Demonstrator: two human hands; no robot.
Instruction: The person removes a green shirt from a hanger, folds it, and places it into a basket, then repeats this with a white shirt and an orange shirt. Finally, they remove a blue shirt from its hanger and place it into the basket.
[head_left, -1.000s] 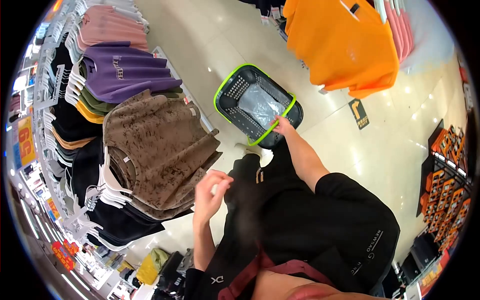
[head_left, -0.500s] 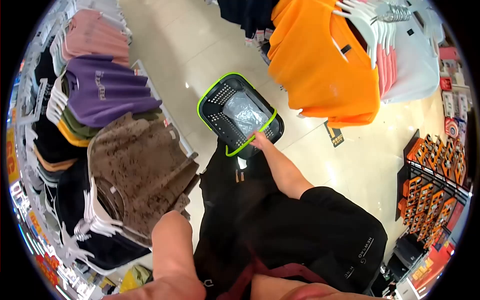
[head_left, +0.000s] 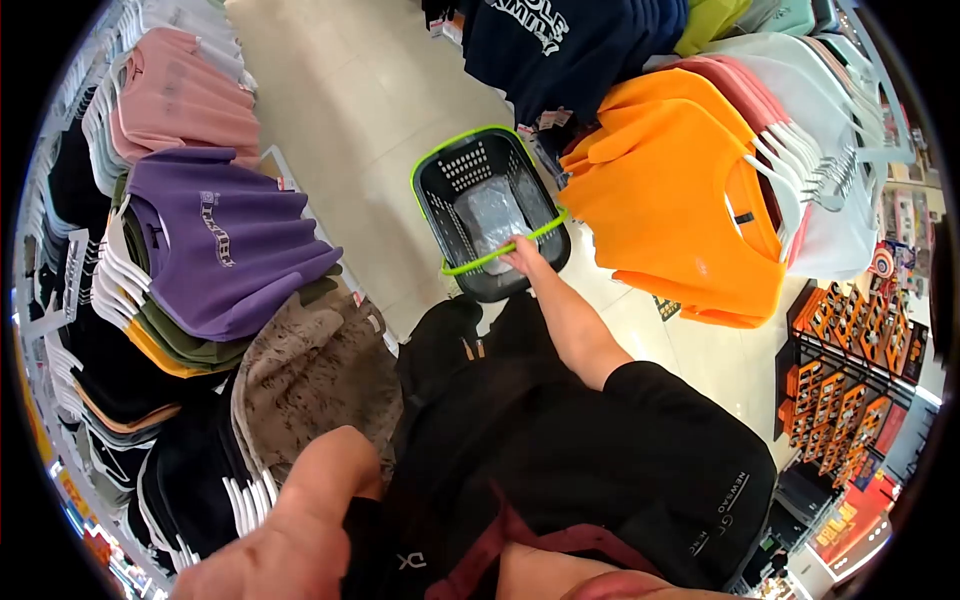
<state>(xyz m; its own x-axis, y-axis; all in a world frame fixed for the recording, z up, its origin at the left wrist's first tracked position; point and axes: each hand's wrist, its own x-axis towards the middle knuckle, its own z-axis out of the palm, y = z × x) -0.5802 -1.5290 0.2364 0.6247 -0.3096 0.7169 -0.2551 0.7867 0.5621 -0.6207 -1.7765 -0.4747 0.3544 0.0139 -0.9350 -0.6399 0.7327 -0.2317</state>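
My right hand (head_left: 519, 255) is closed around the bright green handle of a black shopping basket (head_left: 470, 158). The basket hangs ahead of my legs, above the floor. Inside it lies a clear plastic-wrapped package (head_left: 490, 212), whose contents I cannot make out. My left arm is bent, with its elbow near a brown patterned shirt (head_left: 318, 375). Close to the camera at the bottom left, my left hand (head_left: 262, 568) is partly cut off by the frame, and its fingers cannot be made out.
Racks line both sides of the tiled aisle (head_left: 330, 110). On the left hang a purple sweatshirt (head_left: 225, 245) and a pink one (head_left: 190, 95); on the right, an orange shirt (head_left: 690, 195) and navy shirts (head_left: 580, 60). An orange-packaged display rack (head_left: 840, 380) stands farther right.
The view has shifted forward along the aisle, showing more of the navy shirts. The basket hangs more level. My left forearm has swung down toward the lower left.
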